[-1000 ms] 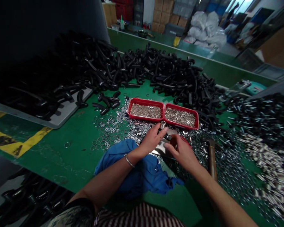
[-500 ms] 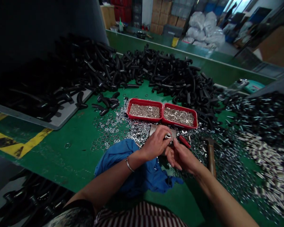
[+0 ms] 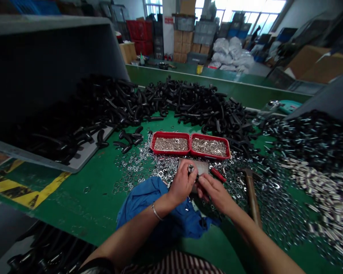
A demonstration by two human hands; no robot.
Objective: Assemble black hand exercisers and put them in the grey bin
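Note:
My left hand [image 3: 182,183] is closed around a small part with a shiny round metal end [image 3: 191,168] that points up; most of the part is hidden by the fingers. Close against it, my right hand [image 3: 213,190] has its fingers bent round a dark piece [image 3: 197,177] at the part's lower side. Whether the two pieces are one cannot be made out. Both hands are over a flat metal plate [image 3: 201,167]. A red-handled tool [image 3: 218,174] lies right of the plate, and a blue cloth [image 3: 144,198] is bunched under my left forearm.
Two red trays [image 3: 171,153] of small metal pieces stand beyond the hands. Black curved handles [image 3: 188,102] are heaped behind them. Rings and washers [image 3: 128,179] are scattered about. A hammer [image 3: 252,194] lies at right, near piled metal sleeves [image 3: 326,198] and black-and-silver screws [image 3: 317,133].
The view has tilted up, showing more of the room. My right fingers have curled in closer to the part, which my left hand keeps holding.

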